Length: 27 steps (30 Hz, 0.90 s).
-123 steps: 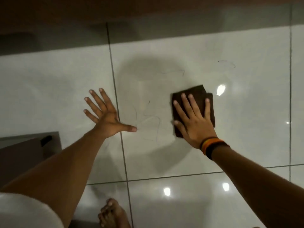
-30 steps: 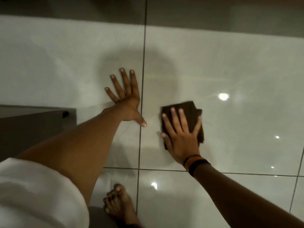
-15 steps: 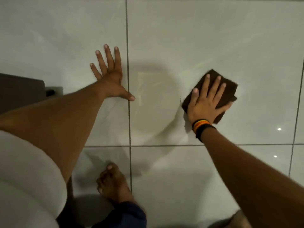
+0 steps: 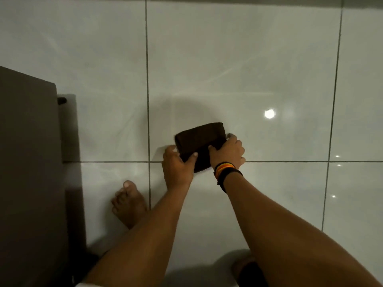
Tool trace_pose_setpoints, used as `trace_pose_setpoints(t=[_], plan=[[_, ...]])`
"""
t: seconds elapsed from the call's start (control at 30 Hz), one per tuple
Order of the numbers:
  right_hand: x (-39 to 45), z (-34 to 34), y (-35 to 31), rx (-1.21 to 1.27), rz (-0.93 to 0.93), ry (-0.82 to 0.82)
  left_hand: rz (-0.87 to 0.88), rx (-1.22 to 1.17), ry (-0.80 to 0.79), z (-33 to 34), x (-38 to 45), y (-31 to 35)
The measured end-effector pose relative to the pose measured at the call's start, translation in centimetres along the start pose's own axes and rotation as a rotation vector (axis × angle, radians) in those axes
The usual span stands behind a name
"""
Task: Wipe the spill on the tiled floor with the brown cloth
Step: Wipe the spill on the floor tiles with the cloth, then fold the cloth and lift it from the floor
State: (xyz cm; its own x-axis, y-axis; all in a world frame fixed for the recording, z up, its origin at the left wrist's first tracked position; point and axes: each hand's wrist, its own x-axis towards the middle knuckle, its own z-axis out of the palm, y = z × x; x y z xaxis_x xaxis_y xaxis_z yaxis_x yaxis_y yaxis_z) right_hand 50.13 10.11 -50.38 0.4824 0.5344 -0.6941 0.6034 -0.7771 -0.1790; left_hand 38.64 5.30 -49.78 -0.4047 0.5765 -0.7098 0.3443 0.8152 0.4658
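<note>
Your two hands hold one brown cloth [image 4: 200, 136] over the glossy tiled floor [image 4: 238, 59], just above the grout line that runs left to right below it. Your left hand [image 4: 176, 166] is clamped on the cloth's near-left corner, thumb on top and fingers curled beneath. Your right hand [image 4: 227, 152] is closed on the cloth's right end, thumb pressed onto the top face. The cloth is folded into one thick oblong; its long axis runs left to right across the view, tilted slightly so the right end sits farther from you. Whether its underside touches the tile cannot be told.

A stack of wristbands [image 4: 224, 171], striped orange, yellow and black, circles your right wrist. One bare foot [image 4: 129, 201] is planted on the tile near your left forearm, toes pointing away from you. One dark brown panel [image 4: 29, 162] fills the left edge. Four small light reflections dot the tiles at right, the brightest [image 4: 269, 114] beyond the cloth. No liquid can be made out on the tiles.
</note>
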Motion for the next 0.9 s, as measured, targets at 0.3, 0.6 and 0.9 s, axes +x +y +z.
trace_pose_setpoints(t=[0.3, 0.6, 0.9], plan=[[-4.5, -4.1, 2.2, 0.544, 0.138, -0.347, -0.15, -0.155, -0.262, -4.2, -2.0, 3.7], [-20.4, -19.0, -2.6, 0.655, -0.01, -0.439, -0.016, -0.227, -0.166, -17.1, -15.6, 12.1], [-37.8, -26.1, -16.9, 0.524, -0.305, -0.552, 0.113, -0.399, 0.171, -37.3, -23.7, 17.7]])
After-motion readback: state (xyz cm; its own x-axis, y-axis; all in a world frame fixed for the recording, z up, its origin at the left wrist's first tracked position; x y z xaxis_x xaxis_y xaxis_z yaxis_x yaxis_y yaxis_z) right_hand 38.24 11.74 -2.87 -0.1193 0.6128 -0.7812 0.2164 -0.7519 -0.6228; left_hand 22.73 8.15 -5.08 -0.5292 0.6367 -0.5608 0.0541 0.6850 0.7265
